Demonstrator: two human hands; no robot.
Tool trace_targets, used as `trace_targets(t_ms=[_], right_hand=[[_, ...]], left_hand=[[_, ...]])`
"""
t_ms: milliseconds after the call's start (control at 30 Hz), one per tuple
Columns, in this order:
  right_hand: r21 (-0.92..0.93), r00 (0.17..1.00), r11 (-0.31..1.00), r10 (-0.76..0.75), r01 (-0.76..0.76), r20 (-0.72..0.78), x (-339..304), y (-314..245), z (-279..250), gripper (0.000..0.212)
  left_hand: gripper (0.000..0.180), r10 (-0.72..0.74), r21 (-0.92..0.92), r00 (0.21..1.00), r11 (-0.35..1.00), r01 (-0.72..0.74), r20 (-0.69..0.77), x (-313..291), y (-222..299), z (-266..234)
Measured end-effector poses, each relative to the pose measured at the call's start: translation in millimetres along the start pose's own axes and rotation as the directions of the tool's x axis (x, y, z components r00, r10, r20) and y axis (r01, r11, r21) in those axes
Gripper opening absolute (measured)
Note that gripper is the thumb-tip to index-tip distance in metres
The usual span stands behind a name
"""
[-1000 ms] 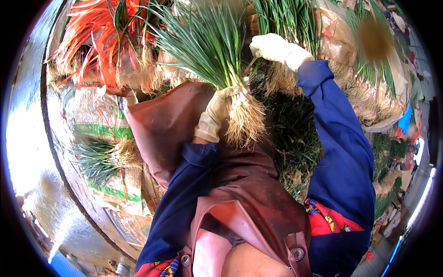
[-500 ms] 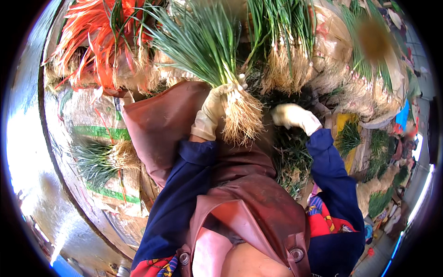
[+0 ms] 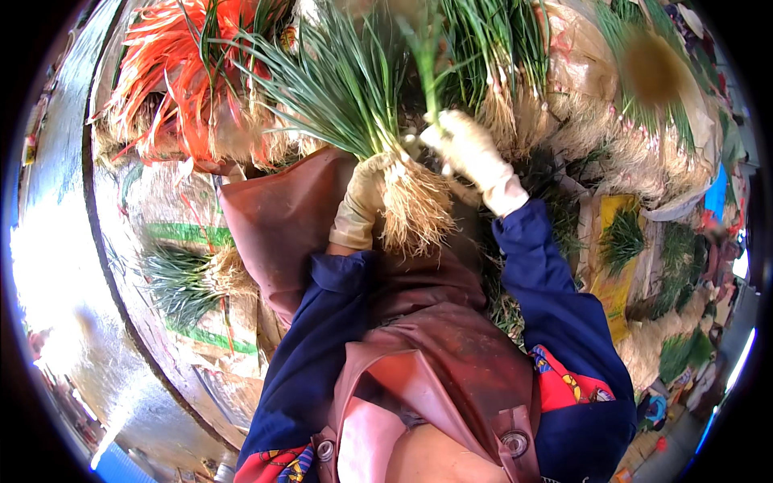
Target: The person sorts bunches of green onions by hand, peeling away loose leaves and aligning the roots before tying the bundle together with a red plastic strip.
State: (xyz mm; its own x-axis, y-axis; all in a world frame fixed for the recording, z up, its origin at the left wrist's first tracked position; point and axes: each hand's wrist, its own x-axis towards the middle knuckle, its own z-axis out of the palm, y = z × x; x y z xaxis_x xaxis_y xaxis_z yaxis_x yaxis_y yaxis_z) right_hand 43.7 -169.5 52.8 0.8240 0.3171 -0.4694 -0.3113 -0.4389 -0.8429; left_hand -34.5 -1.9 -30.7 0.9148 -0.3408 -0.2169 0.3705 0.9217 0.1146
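My left hand (image 3: 361, 197), in a pale glove, is closed around a thick bunch of green onions (image 3: 366, 105). The green leaves fan up and away from me, and the pale stringy roots hang over my lap. Just right of the bunch, my gloved right hand (image 3: 467, 153) pinches a few green onion stalks (image 3: 433, 76), partly blurred by motion. Its fingertips are close to the white bulbs of the bunch. A brown apron (image 3: 435, 322) covers my lap below both hands.
Orange-red strips (image 3: 189, 72) lie at the far left. More green onions with roots (image 3: 499, 88) stand at the back right. A small tied bunch (image 3: 197, 278) rests on sacking at the left, another small bunch (image 3: 622, 241) on yellow sacking at the right.
My right hand has moved left and up to the bunch and now has a few stalks in it. My left hand still grips the bunch, almost in place.
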Motion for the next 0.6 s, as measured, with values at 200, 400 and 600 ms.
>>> trace_targets(t_ms=[200, 400, 600], right_hand=[[-0.364, 0.802, 0.837, -0.520, 0.409, -0.294, 28.6, 47.2, 34.9, 0.035], [-0.624, 0.571, 0.597, -0.772, 0.504, -0.278, 23.2, 36.8, 38.9, 0.034], [-0.945, 0.463, 0.084, -0.883, 0.316, 0.076, 60.7, -17.8, -10.4, 0.043]], left_hand=[[0.040, 0.024, -0.064, 1.000, 0.998, -0.025, -0.011, 6.6, -14.7, 28.5], [0.039, 0.035, -0.068, 0.993, 0.997, -0.042, -0.111, -1.2, -13.9, 14.8], [0.055, -0.087, -0.066, 0.994, 0.994, 0.091, 0.063, 17.0, -18.0, -4.6]])
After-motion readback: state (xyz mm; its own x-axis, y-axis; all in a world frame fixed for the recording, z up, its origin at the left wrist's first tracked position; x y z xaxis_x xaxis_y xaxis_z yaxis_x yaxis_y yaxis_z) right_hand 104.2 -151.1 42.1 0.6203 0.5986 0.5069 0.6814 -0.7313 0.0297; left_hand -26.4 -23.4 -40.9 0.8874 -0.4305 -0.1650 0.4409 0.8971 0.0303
